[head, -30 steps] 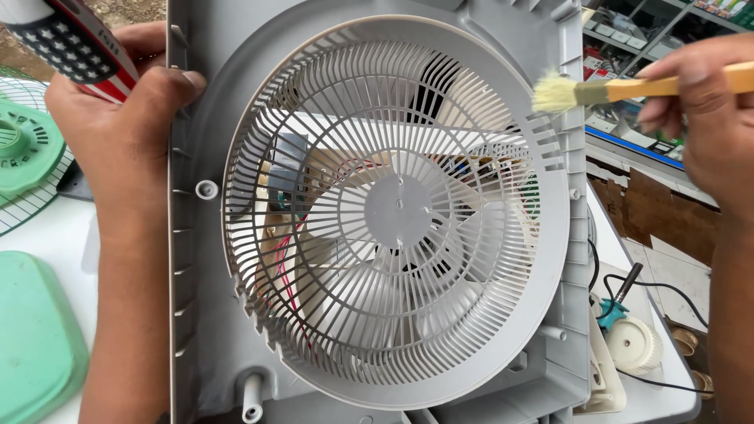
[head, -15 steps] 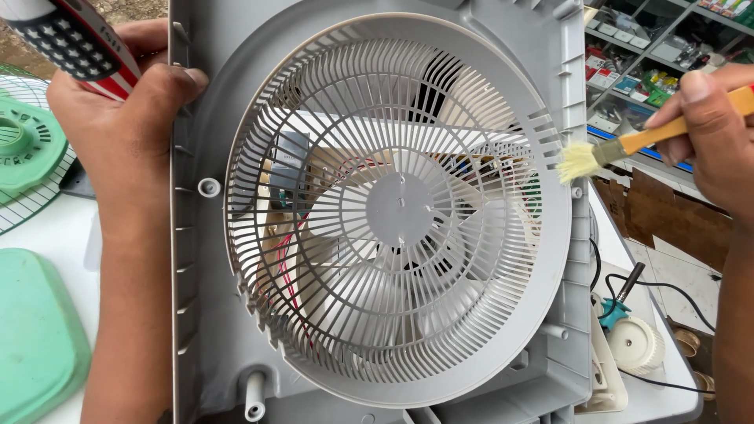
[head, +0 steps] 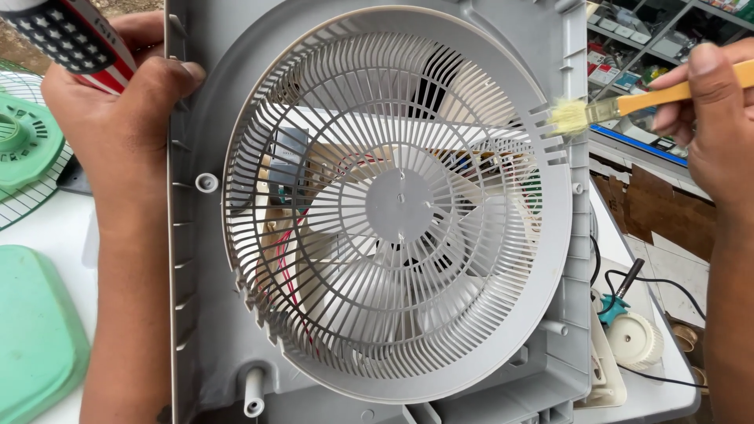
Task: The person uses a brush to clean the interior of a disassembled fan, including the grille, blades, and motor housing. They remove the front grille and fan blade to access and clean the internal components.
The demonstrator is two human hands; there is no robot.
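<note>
A big grey fan cover with a round grille stands up in the middle. The left hand grips the cover's left edge near the top, fingers curled and pressed together around the rim. A screwdriver handle with stars and stripes sticks up by that hand. The right hand is to the right of the cover. Its fingers pinch the yellow handle of a small paintbrush. The brush's pale bristles touch the grille's upper right rim. Green fan parts lie left of the cover. A black wire lies at its lower right.
</note>
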